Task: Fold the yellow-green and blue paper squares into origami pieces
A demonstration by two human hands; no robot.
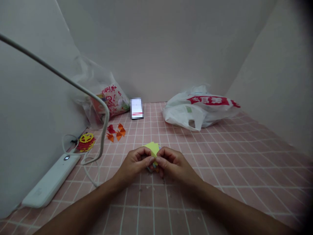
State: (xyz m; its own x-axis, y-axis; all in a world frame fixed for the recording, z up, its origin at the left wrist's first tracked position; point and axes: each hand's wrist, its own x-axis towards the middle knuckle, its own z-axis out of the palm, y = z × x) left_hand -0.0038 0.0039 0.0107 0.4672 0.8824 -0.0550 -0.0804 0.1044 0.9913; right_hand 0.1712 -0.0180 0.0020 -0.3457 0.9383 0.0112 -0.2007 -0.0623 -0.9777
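Observation:
Near the middle of the tiled surface, a small sheet of yellow paper (153,147) is pinched between both hands. My left hand (140,159) grips its left side, thumb on top, fingers curled beneath. On the right side, my right hand (171,160) holds it the same way, and the two thumb tips nearly meet. Bits of blue and orange show under the paper, partly hidden by my fingers; I cannot make out what they are. Farther back on the left lie several folded orange paper pieces (120,130) and a red one (111,129).
Red and yellow paper cutouts (86,142) are stacked at left beside a white power bank (52,179). A white cable (104,137) arches across the left. A lit phone (136,108) stands at the back between two plastic bags (117,98), (181,111). Walls enclose three sides.

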